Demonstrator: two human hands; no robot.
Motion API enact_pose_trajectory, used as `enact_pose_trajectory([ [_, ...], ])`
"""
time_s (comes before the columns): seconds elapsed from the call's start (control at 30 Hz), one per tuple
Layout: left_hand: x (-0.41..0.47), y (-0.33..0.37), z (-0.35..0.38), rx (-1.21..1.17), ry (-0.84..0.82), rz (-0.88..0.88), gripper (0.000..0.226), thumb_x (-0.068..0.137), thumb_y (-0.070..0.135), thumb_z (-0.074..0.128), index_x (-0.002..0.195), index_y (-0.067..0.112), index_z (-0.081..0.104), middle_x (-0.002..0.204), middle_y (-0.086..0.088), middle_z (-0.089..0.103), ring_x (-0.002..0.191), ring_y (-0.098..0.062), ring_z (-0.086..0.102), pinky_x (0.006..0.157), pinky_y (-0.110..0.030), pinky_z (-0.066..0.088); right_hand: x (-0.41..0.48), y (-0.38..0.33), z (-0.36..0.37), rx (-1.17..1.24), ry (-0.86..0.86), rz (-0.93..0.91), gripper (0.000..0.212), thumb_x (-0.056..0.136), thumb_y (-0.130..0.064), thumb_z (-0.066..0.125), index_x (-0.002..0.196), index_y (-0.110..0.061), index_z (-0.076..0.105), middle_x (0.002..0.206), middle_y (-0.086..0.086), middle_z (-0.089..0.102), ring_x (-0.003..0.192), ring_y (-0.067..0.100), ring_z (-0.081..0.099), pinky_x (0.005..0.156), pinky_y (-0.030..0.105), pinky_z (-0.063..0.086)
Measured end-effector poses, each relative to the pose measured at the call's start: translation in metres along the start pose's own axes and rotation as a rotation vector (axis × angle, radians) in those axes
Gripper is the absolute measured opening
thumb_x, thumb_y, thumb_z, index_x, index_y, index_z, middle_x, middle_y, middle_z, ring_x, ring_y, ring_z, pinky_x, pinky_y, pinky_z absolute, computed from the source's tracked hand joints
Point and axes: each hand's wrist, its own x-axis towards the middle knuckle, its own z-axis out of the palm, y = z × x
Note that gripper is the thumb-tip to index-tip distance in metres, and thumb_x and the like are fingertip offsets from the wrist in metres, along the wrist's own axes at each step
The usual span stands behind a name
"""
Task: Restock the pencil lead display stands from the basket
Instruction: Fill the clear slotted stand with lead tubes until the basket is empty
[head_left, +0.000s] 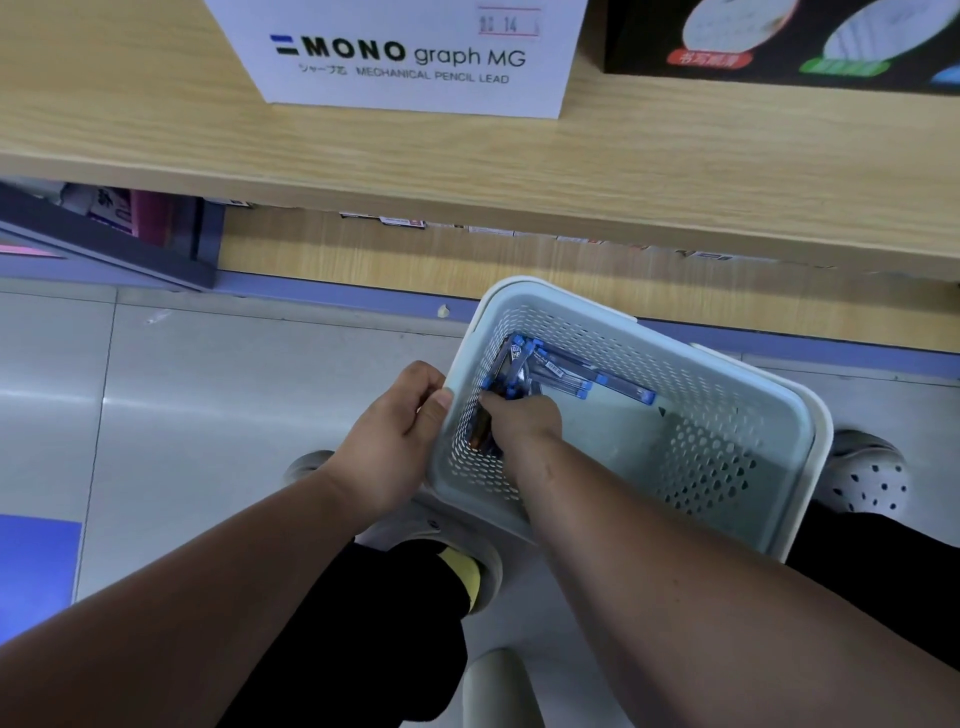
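My right hand (522, 421) is down inside the basket (571, 300), fingers curled into the heap of lead cases (566, 371) in its far left corner. My knuckles hide the fingertips, so I cannot tell whether they have closed on a case or only rest on the pile. My left hand (395, 441) grips the basket's left rim, thumb hooked over the edge, and holds it tilted in front of my legs.

I judge the cases to be light, stiff plastic slips, smooth enough to slide over one another, and the leads inside will likely snap if a case is bent or dropped. I would pinch each one across its flat sides near the middle, not by a blue cap, and take only a few at a time.

By my count there is one basket and at least five blue-capped cases, plus one darker case against the left wall. They overlap, so the exact number stays uncertain. On the wooden shelf (156, 130) above stands one white display stand (410, 57) marked for pencil lead, well apart from the basket, with one black box (779, 36) to its right.
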Motion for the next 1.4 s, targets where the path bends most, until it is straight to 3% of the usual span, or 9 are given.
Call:
enact_pose_trajectory([
  [0.07, 0.000, -0.001, 0.000, -0.009, -0.003, 0.002, 0.018, 0.105, 0.031, 0.042, 0.094, 0.018, 0.048, 0.087, -0.021, 0.056, 0.071, -0.017, 0.044, 0.065, -0.034, 0.041, 0.000, 0.001, 0.000, 0.015, -0.029, -0.022, 0.026, 0.089, -0.023, 0.072, 0.105, -0.003, 0.068, 0.091, 0.009, 0.064, 0.081, 0.028, 0.062, 0.070, 0.030, 0.047],
  [0.2, 0.001, -0.003, -0.001, -0.010, -0.024, 0.004, 0.018, 0.105, 0.033, 0.041, 0.095, 0.019, 0.048, 0.087, -0.020, 0.056, 0.072, -0.017, 0.045, 0.066, -0.035, 0.042, 0.003, 0.000, 0.001, -0.040, -0.089, -0.021, 0.034, 0.092, -0.024, 0.067, 0.117, -0.001, 0.065, 0.103, 0.013, 0.067, 0.092, 0.032, 0.065, 0.080, 0.036, 0.055],
  [0.3, 0.002, -0.003, -0.001, -0.002, -0.032, 0.012, 0.018, 0.105, 0.032, 0.041, 0.094, 0.019, 0.047, 0.082, -0.012, 0.055, 0.068, -0.012, 0.044, 0.062, -0.030, 0.040, 0.006, 0.002, -0.002, -0.008, -0.138, -0.018, 0.028, 0.093, -0.024, 0.068, 0.114, -0.008, 0.064, 0.099, 0.009, 0.065, 0.086, 0.026, 0.062, 0.075, 0.031, 0.051],
  [0.37, 0.002, -0.003, -0.001, -0.002, -0.031, 0.024, 0.018, 0.105, 0.032, 0.041, 0.093, 0.020, 0.047, 0.077, -0.004, 0.052, 0.064, -0.007, 0.042, 0.059, -0.025, 0.039, 0.006, 0.005, -0.003, 0.048, -0.180, -0.011, 0.025, 0.090, -0.025, 0.072, 0.108, -0.010, 0.065, 0.098, 0.007, 0.069, 0.086, 0.025, 0.066, 0.082, 0.032, 0.054],
  [0.53, 0.001, -0.003, -0.001, 0.008, -0.028, 0.029, 0.018, 0.105, 0.033, 0.040, 0.092, 0.021, 0.046, 0.076, -0.001, 0.051, 0.063, -0.007, 0.041, 0.059, -0.028, 0.039, 0.008, 0.013, -0.001, 0.226, -0.287, 0.001, 0.041, 0.080, -0.025, 0.079, 0.117, -0.011, 0.070, 0.104, 0.010, 0.077, 0.098, 0.034, 0.072, 0.095, 0.055, 0.055],
  [0.7, 0.002, -0.002, -0.001, 0.007, -0.024, 0.025, 0.018, 0.105, 0.032, 0.040, 0.095, 0.019, 0.047, 0.080, -0.011, 0.056, 0.067, -0.014, 0.045, 0.062, -0.033, 0.042, 0.001, 0.013, -0.006, 0.249, -0.337, -0.031, 0.046, 0.077, -0.030, 0.081, 0.116, -0.011, 0.069, 0.103, 0.010, 0.077, 0.094, 0.032, 0.074, 0.092, 0.054, 0.057],
  [0.93, 0.003, -0.005, -0.002, 0.059, -0.025, 0.051, 0.018, 0.105, 0.032, 0.041, 0.093, 0.020, 0.046, 0.074, -0.004, 0.052, 0.062, -0.010, 0.041, 0.055, -0.024, 0.037, -0.005, 0.009, -0.017, 0.312, -0.367, -0.049, 0.018, 0.087, -0.012, 0.075, 0.103, -0.004, 0.072, 0.095, 0.019, 0.076, 0.085, 0.036, 0.074, 0.077, 0.048, 0.062],
  [1.23, 0.003, -0.004, -0.001, 0.088, -0.024, 0.069, 0.017, 0.105, 0.031, 0.040, 0.093, 0.020, 0.046, 0.076, -0.007, 0.053, 0.065, -0.014, 0.042, 0.060, -0.033, 0.038, -0.014, 0.011, -0.018, 0.296, -0.351, -0.102, 0.017, 0.078, -0.007, 0.078, 0.095, -0.007, 0.076, 0.087, 0.015, 0.078, 0.081, 0.035, 0.076, 0.081, 0.051, 0.062],
  [1.4, 0.004, -0.001, -0.001, 0.135, -0.055, 0.084, 0.018, 0.105, 0.031, 0.040, 0.094, 0.019, 0.046, 0.075, -0.001, 0.053, 0.064, -0.010, 0.045, 0.059, -0.027, 0.038, -0.018, 0.011, -0.022, 0.305, -0.329, -0.116, 0.016, 0.076, -0.006, 0.078, 0.092, -0.006, 0.076, 0.085, 0.015, 0.077, 0.081, 0.036, 0.075, 0.081, 0.051, 0.062],
])
